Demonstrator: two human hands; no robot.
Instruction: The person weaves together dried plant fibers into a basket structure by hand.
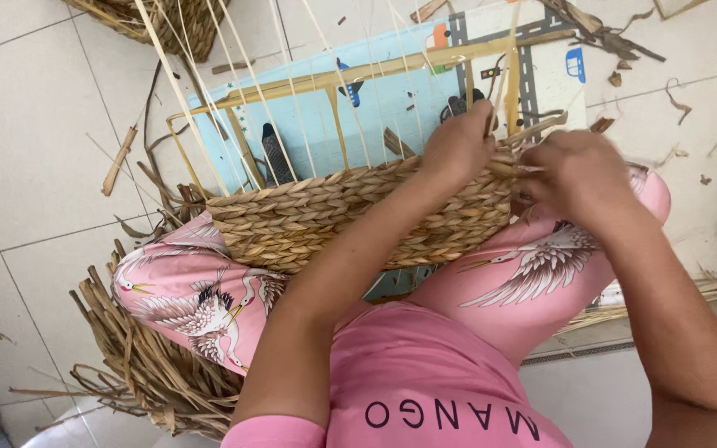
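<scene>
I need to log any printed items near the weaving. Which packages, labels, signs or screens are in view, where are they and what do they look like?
No packages, labels or screens show.
Play mat: on the floor behind the half-woven basket, pale blue with a grey road and small vehicle and sign pictures.
Pink shirt: bottom centre, dark printed lettering across it.

The half-woven basket point(350, 220) rests on the person's knees, with the play mat point(392, 99) on the floor behind it. A pile of dry straw point(147, 365) lies near left. Both hands, left hand point(458, 145) and right hand point(578, 170), meet at the basket's right rim.
</scene>
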